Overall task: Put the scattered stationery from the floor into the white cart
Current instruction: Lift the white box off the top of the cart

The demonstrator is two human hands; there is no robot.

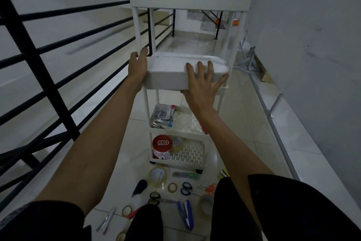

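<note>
Scissors (186,188), tape rolls (158,177) and a blue stapler (186,214) lay scattered on the floor (244,123) nearest you. Beyond, at the white cart (190,1), your left hand (138,66) pressed straight fingers (143,52) against the middle tray (168,76)'s end. Your right hand (201,82) gripped the tray's front, fingers spread above, thumb beneath.

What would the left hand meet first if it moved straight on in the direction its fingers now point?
Most likely the left post of the white cart, just beyond the fingertips of the left hand. Depth is unclear; it might pass the post and reach the black railing.
</note>
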